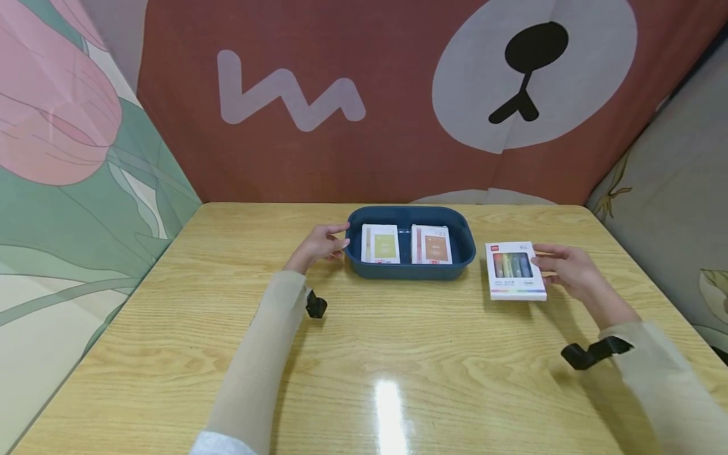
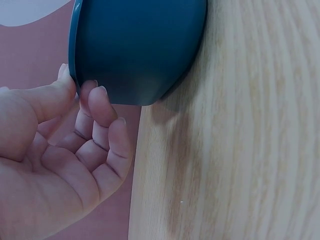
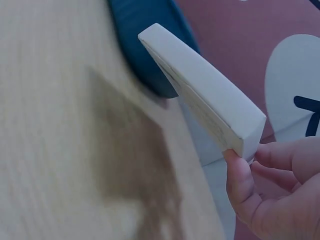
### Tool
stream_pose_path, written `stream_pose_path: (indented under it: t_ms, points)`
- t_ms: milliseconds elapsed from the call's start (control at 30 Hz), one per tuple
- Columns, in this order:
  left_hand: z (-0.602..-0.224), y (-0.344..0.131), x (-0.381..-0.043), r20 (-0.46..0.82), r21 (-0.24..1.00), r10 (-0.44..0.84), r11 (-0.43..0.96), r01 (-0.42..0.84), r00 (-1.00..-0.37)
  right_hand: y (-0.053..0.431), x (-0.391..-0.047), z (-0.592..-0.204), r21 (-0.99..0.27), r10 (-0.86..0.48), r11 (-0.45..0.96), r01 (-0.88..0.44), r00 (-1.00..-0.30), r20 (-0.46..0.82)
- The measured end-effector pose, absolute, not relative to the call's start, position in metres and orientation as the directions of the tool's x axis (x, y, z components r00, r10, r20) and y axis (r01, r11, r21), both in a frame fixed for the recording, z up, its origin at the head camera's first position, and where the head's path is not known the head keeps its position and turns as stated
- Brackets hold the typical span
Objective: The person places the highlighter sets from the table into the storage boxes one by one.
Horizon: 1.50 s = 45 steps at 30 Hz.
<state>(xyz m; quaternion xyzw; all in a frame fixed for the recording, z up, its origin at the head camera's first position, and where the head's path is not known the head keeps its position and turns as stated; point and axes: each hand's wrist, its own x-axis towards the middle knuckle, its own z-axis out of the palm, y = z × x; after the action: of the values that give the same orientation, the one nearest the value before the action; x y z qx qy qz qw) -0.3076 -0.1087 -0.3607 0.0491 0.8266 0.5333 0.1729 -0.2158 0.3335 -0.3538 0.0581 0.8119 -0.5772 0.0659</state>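
At the back of the table, my left hand [image 1: 323,245] pinches the left end of a dark blue plastic bin [image 1: 409,272]. In the left wrist view, the thumb lies on the bin's rim [image 2: 73,45] and curled fingers sit under it. Two white boxes lie side by side in the bin: one with a yellow-green panel [image 1: 385,245], the other with an orange-brown panel [image 1: 436,247]. To the bin's right, my right hand [image 1: 569,268] grips a white box of coloured sticks [image 1: 515,287] by its right edge. This box is held above the table, its shadow showing below in the right wrist view.
The wood-grain table [image 1: 341,354] ends at a brown wall covering [image 1: 318,164] printed with a bear face, close behind the bin. Printed cloth panels stand along the left [image 1: 85,208] and right [image 1: 671,170] sides. Black wrist mounts [image 1: 597,352] project from the sleeves.
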Motion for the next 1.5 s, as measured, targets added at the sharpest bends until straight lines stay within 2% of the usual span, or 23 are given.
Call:
stream_pose_path:
  t_ms: [400,800,1033,1500]
  points:
    - [-0.362,-0.11,-0.308,-0.237,0.899,0.265,0.424,-0.108,-0.935,0.317,-0.229,-0.33,-0.953,0.033,0.255,0.16,-0.987,-0.157]
    - [-0.361,-0.109,-0.308,-0.234,0.903,0.26,0.415,-0.11,-0.937,0.286,-0.254,-0.313,-0.95,0.114,0.279,0.144,-0.987,-0.116]
    - [-0.362,-0.109,-0.31,-0.239,0.901,0.262,0.42,-0.112,-0.935,0.262,-0.266,-0.308,-0.974,0.076,0.214,0.079,-0.995,-0.064]
    - [-0.36,-0.11,-0.309,-0.248,0.9,0.263,0.418,-0.121,-0.932,0.224,-0.285,-0.319,-0.917,0.096,0.389,0.091,-0.994,-0.057]
